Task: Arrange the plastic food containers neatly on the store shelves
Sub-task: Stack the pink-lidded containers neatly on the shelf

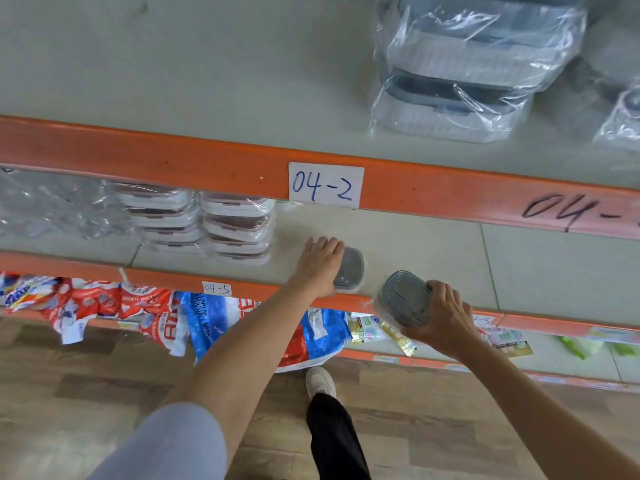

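The left hand (320,263) lies on a grey-lidded container (348,270) that stands on the middle shelf (433,251), just below and a little right of the paper label "04-2" (326,185). Its fingers are spread over the left part of the lid and reach over the far edge; whether they are curled round it I cannot tell. The right hand (445,315) grips a second grey-lidded container (403,299), wrapped in clear plastic and tilted, at the front edge of the same shelf, below and to the right of the label. The two containers are near each other but apart.

Left of the label, below it, two stacks of pink-lidded containers (204,223) in plastic wrap stand on the middle shelf. Above and right of the label, on the upper shelf (207,81), lies a wrapped pile of larger dark-lidded boxes (464,71). Far below the label, colourful bags (166,317) hang out from the lowest shelf, and a white shoe (320,381) stands on the wooden floor (69,375).
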A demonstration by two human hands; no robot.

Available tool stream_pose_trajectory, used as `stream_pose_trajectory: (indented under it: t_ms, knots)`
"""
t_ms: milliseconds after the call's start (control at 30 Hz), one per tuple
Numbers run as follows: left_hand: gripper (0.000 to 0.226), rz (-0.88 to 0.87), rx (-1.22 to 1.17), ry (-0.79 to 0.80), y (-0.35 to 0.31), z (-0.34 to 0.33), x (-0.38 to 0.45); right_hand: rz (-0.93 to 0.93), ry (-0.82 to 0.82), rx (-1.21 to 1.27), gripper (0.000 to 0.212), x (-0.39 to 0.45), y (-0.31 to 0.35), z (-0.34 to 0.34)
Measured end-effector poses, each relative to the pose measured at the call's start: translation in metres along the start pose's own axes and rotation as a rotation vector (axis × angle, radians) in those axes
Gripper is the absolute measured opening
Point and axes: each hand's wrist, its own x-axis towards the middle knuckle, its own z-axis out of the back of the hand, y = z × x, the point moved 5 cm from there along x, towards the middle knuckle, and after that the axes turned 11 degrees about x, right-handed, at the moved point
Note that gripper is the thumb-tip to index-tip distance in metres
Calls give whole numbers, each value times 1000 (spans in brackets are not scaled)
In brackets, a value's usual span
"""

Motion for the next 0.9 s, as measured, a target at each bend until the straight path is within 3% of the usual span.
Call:
stream_pose_trajectory:
  t_ms: [267,433,667,900]
  knots:
    - [97,71,-53,21,26,20,-91,119,17,21,89,-37,62,10]
    - [101,54,-31,-70,65,72,-169,276,3,67,93,-77,116,34]
    - [105,68,-27,-199,108,156,-257,492,-62,62,95,-129,189,97]
    - [103,169,-86,-333,128,232,-284,543,-154,87,95,-144,240,183]
